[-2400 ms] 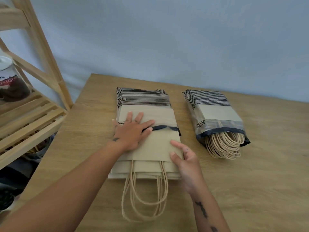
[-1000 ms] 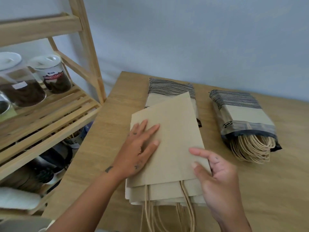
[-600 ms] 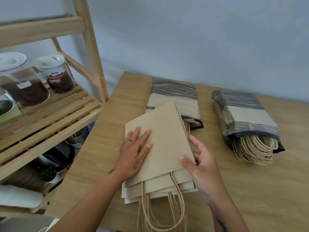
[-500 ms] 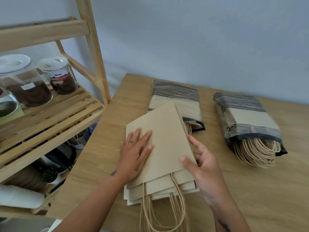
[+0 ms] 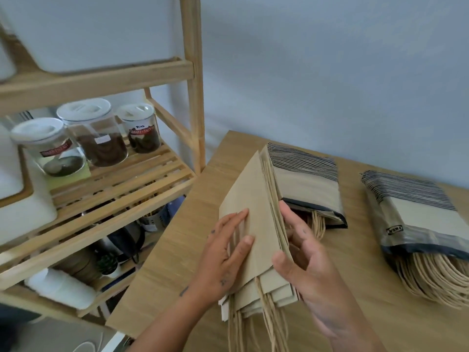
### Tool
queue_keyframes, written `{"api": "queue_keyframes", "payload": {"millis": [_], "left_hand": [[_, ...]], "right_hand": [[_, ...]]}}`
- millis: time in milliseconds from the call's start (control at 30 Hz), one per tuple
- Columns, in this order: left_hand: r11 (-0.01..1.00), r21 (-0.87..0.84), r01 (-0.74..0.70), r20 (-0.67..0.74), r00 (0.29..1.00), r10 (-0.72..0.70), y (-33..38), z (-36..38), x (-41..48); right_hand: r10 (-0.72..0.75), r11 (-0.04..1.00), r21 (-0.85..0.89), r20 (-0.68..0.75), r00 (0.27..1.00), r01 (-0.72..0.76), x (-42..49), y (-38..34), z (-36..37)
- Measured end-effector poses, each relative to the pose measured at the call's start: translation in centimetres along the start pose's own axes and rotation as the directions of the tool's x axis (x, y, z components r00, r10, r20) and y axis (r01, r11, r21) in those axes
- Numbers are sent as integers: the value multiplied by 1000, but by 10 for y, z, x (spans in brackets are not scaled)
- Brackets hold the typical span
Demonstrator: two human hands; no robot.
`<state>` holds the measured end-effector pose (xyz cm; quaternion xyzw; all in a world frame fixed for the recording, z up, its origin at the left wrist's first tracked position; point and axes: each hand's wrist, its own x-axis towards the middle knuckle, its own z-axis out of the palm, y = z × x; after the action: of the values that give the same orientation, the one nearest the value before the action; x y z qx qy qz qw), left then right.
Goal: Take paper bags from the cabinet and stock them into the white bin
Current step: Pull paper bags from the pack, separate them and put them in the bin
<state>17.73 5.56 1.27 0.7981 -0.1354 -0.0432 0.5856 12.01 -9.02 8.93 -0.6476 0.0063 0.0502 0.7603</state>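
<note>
A stack of several flat brown paper bags (image 5: 256, 214) with twine handles is tipped up on its left edge above the wooden table (image 5: 177, 250). My left hand (image 5: 225, 252) presses flat against the stack's left face, and my right hand (image 5: 302, 260) grips its right side, thumb on top. Behind them lies the opened striped wrapper pack (image 5: 307, 184), with a few handles showing at its mouth. A second wrapped pack of bags (image 5: 416, 219) lies at the right, handles spilling out. The white bin is not clearly in view.
A wooden slatted shelf unit (image 5: 121, 181) stands left of the table, holding three lidded jars (image 5: 96, 133) of dark contents. Its lower shelf carries a white roll (image 5: 61, 288), a small plant and dark items. A pale wall is behind.
The loose stack came out of the striped wrapper toward me and now tilts up off the table between both hands. My view has swung left toward the shelf.
</note>
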Motion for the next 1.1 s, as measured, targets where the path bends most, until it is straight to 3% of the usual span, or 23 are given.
{"api": "queue_keyframes", "payload": {"millis": [533,833,1100], "left_hand": [[996,-72,61,-94,993,-68,18,-29,-19],[962,-215,171,-15,984,-178,39,-46,-26],[905,-276,324,130,945,-299,55,-64,-13]], "right_hand": [[43,990,128,133,990,-60,20,4,32],[127,983,105,196,972,-149,13,4,25],[94,994,44,187,978,-104,28,2,26]]}}
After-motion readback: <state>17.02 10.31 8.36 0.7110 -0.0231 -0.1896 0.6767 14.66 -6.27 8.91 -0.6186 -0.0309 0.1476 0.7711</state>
